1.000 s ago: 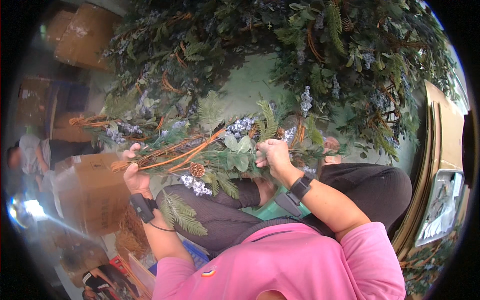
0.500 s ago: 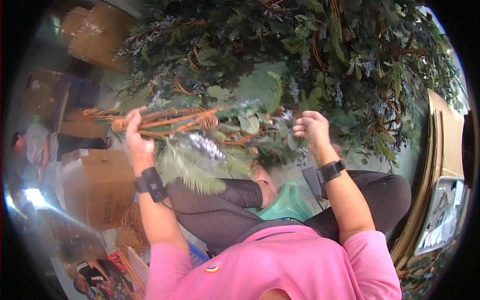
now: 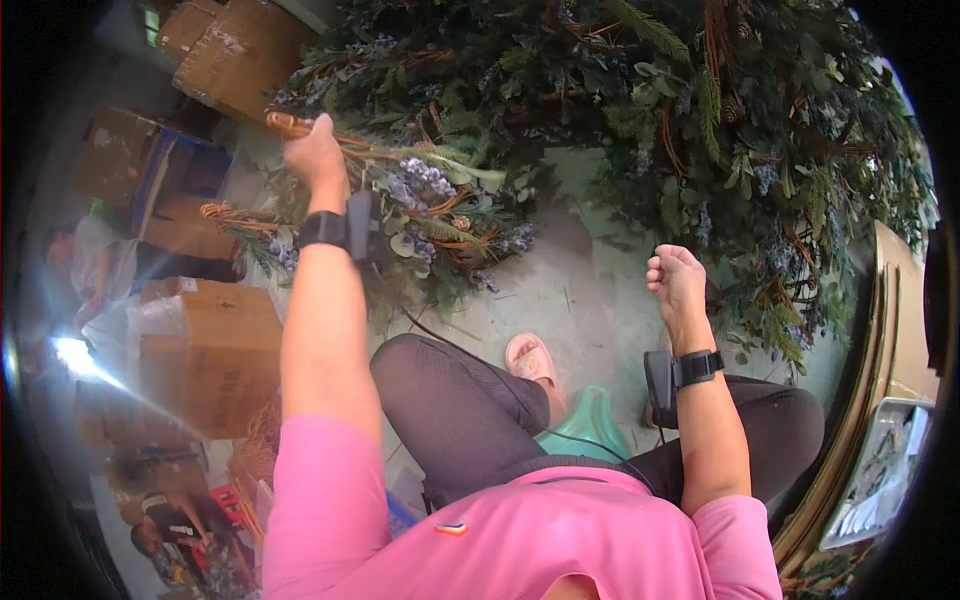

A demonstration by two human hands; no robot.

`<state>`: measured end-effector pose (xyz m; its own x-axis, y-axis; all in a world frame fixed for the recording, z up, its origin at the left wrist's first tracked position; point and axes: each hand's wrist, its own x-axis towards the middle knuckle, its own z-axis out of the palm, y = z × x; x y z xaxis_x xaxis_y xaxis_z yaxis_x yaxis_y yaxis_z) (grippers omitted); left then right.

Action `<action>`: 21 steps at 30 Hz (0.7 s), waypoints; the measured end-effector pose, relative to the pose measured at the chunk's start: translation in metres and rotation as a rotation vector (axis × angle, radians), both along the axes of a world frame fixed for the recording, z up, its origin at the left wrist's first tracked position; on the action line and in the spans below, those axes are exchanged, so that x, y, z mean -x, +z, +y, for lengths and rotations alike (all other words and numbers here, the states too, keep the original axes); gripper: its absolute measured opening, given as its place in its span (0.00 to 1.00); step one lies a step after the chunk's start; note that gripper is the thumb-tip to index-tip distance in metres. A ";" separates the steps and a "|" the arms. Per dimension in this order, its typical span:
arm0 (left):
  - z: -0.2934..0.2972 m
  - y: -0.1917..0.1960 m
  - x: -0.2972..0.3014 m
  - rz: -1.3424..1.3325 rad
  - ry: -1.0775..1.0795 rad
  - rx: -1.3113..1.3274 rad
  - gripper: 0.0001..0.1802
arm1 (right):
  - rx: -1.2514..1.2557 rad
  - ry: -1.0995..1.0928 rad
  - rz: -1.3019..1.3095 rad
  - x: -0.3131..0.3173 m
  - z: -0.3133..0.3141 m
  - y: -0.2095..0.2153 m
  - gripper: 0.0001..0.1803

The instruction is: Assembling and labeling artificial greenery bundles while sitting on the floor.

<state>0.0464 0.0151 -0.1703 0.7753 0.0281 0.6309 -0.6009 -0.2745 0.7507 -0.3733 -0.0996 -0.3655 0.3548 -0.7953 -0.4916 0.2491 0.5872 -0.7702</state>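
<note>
My left hand [image 3: 316, 156] reaches far forward at the left, its fingers wrapped round the brown stems of an artificial greenery spray [image 3: 425, 180]. The spray carries pale blue berry clusters and leaves, and it hangs over another leafy piece with brown twigs [image 3: 240, 218]. My right hand [image 3: 681, 284] is raised above the floor on the right, apart from the foliage. Its fingers are curled in; whatever may be inside them cannot be made out.
A large heap of artificial greenery [image 3: 640, 110] fills the far side. Cardboard boxes [image 3: 205, 355] stand on the left. Flat cardboard sheets [image 3: 885, 330] and a clear-lined tray [image 3: 878, 475] lie at the right. Two other people are at the left. A green stool [image 3: 590, 428] is beneath me.
My left hand has carried the spray forward and away from my lap, toward the far left. My right hand has drawn apart from it, slightly right and nearer, with its fingers more curled.
</note>
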 end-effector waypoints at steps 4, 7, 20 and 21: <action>-0.024 0.028 0.007 0.102 -0.227 -0.115 0.13 | 0.044 -0.002 0.001 0.005 -0.003 0.005 0.06; -0.027 0.059 0.006 0.198 -0.263 -0.116 0.14 | 0.062 0.008 0.099 0.010 -0.005 0.014 0.05; -0.037 0.009 0.002 0.277 -0.361 -0.112 0.19 | 0.257 0.050 0.236 0.046 -0.015 0.041 0.05; -0.045 0.009 0.005 0.201 -0.311 -0.029 0.26 | 0.275 0.068 0.273 0.043 -0.014 0.036 0.04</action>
